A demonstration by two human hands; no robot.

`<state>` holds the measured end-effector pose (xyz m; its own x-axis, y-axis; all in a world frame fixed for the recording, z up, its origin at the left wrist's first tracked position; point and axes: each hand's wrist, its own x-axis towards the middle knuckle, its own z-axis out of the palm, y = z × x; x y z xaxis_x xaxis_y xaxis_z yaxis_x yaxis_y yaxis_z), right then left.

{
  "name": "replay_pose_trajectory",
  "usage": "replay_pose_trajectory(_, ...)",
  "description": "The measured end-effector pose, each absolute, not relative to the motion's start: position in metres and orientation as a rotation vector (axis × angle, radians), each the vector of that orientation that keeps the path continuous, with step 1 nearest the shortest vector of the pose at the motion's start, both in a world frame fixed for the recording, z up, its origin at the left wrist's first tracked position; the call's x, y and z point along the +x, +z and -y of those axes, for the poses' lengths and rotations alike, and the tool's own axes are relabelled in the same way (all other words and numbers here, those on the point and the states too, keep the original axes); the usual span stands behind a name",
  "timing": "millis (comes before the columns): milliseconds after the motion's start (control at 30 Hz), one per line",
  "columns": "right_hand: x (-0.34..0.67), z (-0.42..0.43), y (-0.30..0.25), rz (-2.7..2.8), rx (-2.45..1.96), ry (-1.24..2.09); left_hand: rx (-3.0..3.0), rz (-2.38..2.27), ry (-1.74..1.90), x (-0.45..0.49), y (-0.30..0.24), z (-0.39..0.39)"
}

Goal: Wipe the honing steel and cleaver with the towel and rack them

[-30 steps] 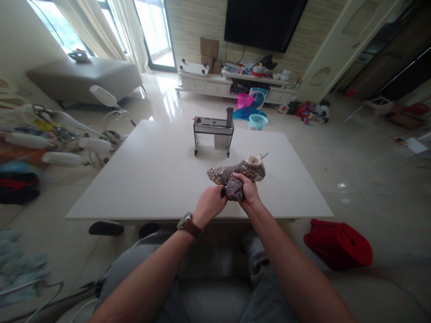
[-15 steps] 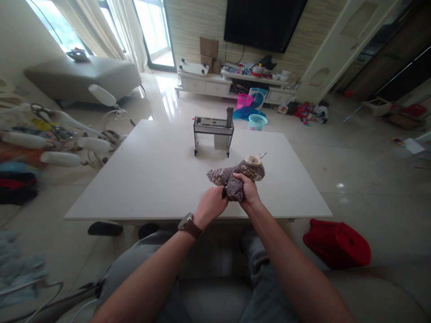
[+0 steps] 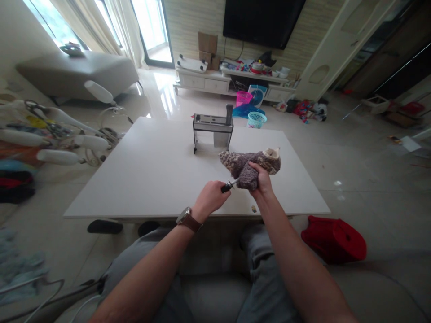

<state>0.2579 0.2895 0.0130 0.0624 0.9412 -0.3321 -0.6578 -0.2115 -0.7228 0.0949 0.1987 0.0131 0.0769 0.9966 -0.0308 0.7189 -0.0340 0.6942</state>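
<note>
- Cloth (image 3: 247,177), brown and mottled with a pale lining, is bunched over the right half of the bench (image 3: 134,179); whether it touches the top I can't tell.
- The person's right grip (image 3: 264,180) is closed around that cloth, thumb laid across it.
- The left grip (image 3: 213,197) is clenched on the black handle of a metal rod (image 3: 235,181); I see a short bright stretch of shaft between handle and cloth, then the folds hide it.
- A watch (image 3: 183,216) with a brown strap sits on the left wrist.
- Toward the far edge of the bench stands a rack (image 3: 202,120), one knife (image 3: 229,114) upright in its right end, the wide blade showing below.
- A small sticker (image 3: 253,209) is at the near edge, just left of the right forearm.
- Low by the near right corner I notice a red object (image 3: 332,240), and past the far edge a pale blue basket (image 3: 257,119).
</note>
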Motion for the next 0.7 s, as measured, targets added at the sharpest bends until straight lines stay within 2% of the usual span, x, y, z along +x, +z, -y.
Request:
replay_pose_trajectory(300,0.297,-0.299,0.029,0.381,-0.841,1.409,1.897,-1.716,0.522,0.099,0.013,-0.196)
replay_pose_trajectory(700,0.220,-0.255,0.013,0.419,-0.998,1.387,1.852,-1.801,0.523,0.099,0.008,-0.198)
